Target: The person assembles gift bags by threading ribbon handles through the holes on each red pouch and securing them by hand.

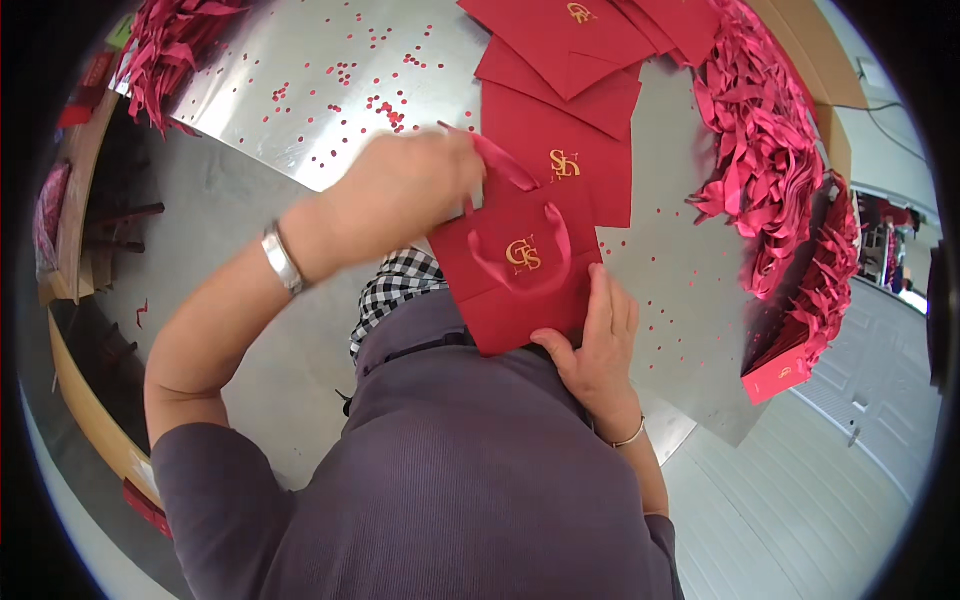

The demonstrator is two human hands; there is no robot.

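A small red paper gift bag (470,310) with a gold emblem lies flat in front of my body, a ribbon loop (562,240) hanging over its face. My left hand (415,190) is closed at the bag's upper left edge, pinching a second red ribbon (505,165) that runs up from the bag's top; the fingertips are partly hidden and slightly blurred. At the bag's lower right edge, my right hand (605,345) grips it, thumb over the front and fingers along the side. Above the bag lie several more red bags (555,115), overlapping.
The metal table (265,50) is strewn with small red paper discs (390,110). A large heap of bags with red ribbons (755,130) lines the right side, beside a cardboard box (830,60). Another bunch of ribbons (175,50) sits at the far left corner.
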